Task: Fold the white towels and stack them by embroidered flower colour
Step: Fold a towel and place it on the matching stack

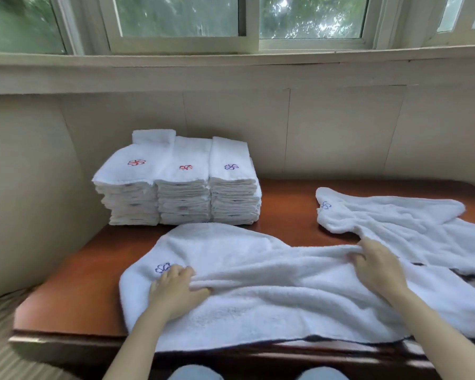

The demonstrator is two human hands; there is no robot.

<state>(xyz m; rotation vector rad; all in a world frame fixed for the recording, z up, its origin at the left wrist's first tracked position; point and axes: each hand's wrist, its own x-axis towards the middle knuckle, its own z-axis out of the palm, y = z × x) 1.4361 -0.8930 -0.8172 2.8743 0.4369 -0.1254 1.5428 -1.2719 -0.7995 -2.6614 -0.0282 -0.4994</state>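
A white towel [258, 292] with a purple embroidered flower [163, 267] lies spread and rumpled across the near part of the wooden table. My left hand [177, 290] grips a raised fold of it just right of the flower. My right hand [376, 267] pinches the same fold further right. A second unfolded towel [412, 229] with a purple flower [325, 205] lies at the right. At the back left stand three stacks of folded towels: two topped with red flowers [129, 185] [185, 182] and one with a purple flower [232, 182].
The reddish-brown table [80, 283] stands against a beige wall under a window sill [231, 72]. Bare wood shows at the left and between the stacks and the right towel. My knees [195, 373] show below the table's front edge.
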